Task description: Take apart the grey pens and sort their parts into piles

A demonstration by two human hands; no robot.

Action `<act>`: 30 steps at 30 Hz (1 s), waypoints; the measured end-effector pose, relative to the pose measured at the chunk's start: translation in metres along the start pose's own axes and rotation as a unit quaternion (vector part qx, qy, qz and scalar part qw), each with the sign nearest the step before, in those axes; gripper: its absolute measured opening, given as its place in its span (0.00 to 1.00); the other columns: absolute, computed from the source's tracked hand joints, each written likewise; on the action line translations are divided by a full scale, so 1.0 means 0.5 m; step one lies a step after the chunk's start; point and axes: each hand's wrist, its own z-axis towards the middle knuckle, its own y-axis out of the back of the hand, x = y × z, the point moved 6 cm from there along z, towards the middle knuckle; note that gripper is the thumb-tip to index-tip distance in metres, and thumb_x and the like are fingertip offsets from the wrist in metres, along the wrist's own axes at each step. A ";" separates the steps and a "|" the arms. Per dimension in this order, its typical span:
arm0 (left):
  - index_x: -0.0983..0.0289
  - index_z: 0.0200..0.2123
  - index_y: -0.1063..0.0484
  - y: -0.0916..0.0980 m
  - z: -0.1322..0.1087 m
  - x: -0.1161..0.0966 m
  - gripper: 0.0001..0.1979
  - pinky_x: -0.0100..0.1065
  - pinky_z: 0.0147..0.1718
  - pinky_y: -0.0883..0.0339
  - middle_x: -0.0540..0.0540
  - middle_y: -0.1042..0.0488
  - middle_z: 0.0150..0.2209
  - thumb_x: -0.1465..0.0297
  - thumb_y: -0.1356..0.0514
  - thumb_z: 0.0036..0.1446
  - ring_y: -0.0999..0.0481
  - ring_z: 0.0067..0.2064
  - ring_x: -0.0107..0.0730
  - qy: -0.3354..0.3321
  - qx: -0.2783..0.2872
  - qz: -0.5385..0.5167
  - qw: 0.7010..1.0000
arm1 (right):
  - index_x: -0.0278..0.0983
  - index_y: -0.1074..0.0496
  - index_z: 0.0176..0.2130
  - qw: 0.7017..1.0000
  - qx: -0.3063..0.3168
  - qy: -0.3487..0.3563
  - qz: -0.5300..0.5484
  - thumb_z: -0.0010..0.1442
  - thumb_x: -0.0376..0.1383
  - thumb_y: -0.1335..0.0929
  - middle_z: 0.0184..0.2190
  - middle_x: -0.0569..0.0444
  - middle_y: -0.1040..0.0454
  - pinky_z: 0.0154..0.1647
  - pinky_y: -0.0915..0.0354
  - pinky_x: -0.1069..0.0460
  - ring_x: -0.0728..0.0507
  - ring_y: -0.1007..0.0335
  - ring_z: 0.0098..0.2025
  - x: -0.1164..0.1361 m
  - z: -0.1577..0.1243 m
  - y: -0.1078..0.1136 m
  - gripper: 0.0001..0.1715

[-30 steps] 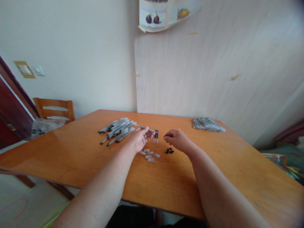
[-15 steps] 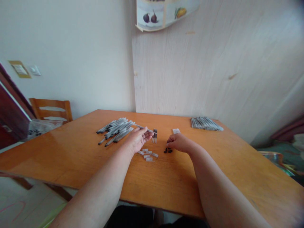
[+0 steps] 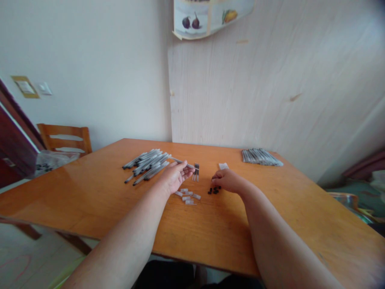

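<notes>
My left hand (image 3: 177,177) is closed on a slim translucent pen barrel (image 3: 177,160), held slantwise between thumb and fingers. Its far end points toward a loose pile of similar pens (image 3: 148,163) with dark ends. My right hand (image 3: 226,179) has its fingertips pinched together just above several small black plugs (image 3: 215,191); anything in the pinch is hidden. Between the hands lie several clear pen caps (image 3: 187,196). Beyond my left fingertips sits a short row of dark pieces with pale tips (image 3: 196,172). White slim pieces (image 3: 223,165) lie behind my right hand.
A neat row of pens (image 3: 261,157) lies at the back right of the wooden table (image 3: 198,233). The table's back edge meets the wall (image 3: 210,100). A wooden chair (image 3: 66,131) and a plastic bag (image 3: 55,158) with dark items stand beyond the left edge.
My right hand has risen very slightly, showing more of the black plugs under it. My left hand still holds the pen barrel in the same place.
</notes>
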 end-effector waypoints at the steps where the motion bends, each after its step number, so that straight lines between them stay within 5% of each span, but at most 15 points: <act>1: 0.69 0.31 0.31 0.000 0.000 0.000 0.04 0.29 0.32 0.28 0.60 0.22 0.29 0.75 0.41 0.58 0.21 0.32 0.32 -0.001 0.002 0.001 1.000 | 0.33 0.24 0.27 1.000 -0.003 0.000 -0.003 0.53 0.35 0.34 0.24 0.53 0.26 0.26 0.42 0.55 0.50 0.35 0.25 0.001 0.000 0.001 0.10; 20: 0.69 0.31 0.31 0.002 0.004 0.005 0.04 0.30 0.32 0.28 0.60 0.22 0.30 0.74 0.42 0.58 0.21 0.32 0.32 -0.004 0.017 0.017 1.000 | 0.31 0.26 0.26 0.991 -0.067 -0.073 -0.086 0.53 0.32 0.37 0.21 0.50 0.28 0.24 0.46 0.55 0.49 0.36 0.23 -0.017 0.005 0.025 0.12; 26: 0.69 0.32 0.31 0.002 0.005 0.009 0.04 0.30 0.32 0.28 0.61 0.22 0.31 0.74 0.41 0.58 0.21 0.33 0.32 -0.003 0.024 0.025 0.999 | 0.33 0.27 0.29 0.986 -0.165 -0.031 -0.023 0.54 0.34 0.37 0.24 0.51 0.27 0.27 0.45 0.55 0.49 0.35 0.26 0.014 -0.001 0.047 0.10; 30: 0.68 0.32 0.30 0.003 0.008 0.011 0.04 0.30 0.32 0.28 0.62 0.21 0.32 0.72 0.40 0.58 0.20 0.33 0.33 -0.004 0.027 0.025 0.999 | 0.35 0.27 0.32 0.983 -0.178 0.003 0.039 0.57 0.39 0.37 0.29 0.51 0.25 0.29 0.43 0.56 0.49 0.33 0.29 0.051 -0.005 0.035 0.12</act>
